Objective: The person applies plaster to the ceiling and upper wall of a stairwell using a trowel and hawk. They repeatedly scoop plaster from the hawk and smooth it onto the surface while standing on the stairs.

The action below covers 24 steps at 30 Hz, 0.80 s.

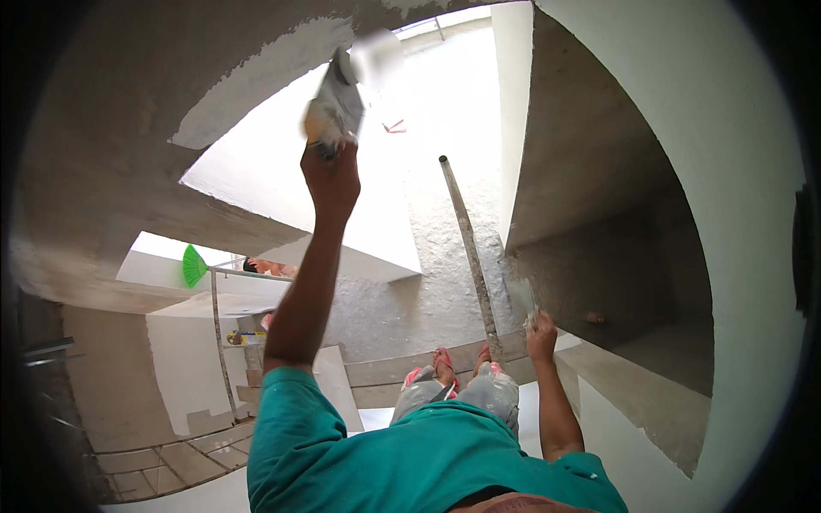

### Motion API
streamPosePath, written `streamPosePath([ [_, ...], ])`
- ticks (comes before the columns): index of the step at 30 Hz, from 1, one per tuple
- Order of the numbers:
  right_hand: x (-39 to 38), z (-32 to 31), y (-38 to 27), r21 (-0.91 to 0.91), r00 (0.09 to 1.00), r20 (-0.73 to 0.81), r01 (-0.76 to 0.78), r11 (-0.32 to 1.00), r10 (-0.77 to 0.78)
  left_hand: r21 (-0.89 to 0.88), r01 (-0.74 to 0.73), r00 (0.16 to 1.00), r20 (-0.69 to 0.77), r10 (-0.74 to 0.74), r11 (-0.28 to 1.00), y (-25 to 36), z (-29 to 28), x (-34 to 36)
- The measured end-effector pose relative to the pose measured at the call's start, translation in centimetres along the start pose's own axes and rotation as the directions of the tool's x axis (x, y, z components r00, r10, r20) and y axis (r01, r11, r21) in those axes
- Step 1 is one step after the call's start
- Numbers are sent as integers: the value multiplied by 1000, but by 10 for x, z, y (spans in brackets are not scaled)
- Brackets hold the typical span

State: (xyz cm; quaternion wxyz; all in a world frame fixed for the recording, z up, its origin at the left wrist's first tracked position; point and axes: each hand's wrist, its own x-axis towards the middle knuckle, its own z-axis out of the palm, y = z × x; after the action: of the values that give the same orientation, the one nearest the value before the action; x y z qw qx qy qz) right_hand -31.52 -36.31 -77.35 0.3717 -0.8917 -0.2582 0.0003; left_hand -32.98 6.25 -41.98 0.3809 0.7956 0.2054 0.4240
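Left hand (332, 181) is gripping a blurred trowel (340, 101), pressing against the grey ceiling (128, 103). Below the ceiling, right hand (540, 333) is clutching a plaster-smeared blade (523, 297).

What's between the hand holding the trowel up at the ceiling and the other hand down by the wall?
In the head view, a long metal pipe leans between the left hand with the trowel and the right hand.
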Motion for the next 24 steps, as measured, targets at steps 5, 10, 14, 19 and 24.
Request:
streamPosePath([
  [5,-87,-4,41,-78,933,250,-247,966,259,791,-550,680,237,694,269,-9,20,92],
  [10,-124,-16,58,-60,875,228,-425,903,427,916,-393,695,240,677,79,-32,69,133],
  [14,-133,-20,77,-91,840,214,-490,867,498,888,-447,694,269,667,107,-101,77,113],
  [19,-131,-35,77,-138,852,161,-481,866,498,776,-363,771,-62,634,516,-97,70,65],
  [24,-126,-39,78,-91,822,201,-526,846,533,439,-187,783,-473,403,879,-78,70,115],
])
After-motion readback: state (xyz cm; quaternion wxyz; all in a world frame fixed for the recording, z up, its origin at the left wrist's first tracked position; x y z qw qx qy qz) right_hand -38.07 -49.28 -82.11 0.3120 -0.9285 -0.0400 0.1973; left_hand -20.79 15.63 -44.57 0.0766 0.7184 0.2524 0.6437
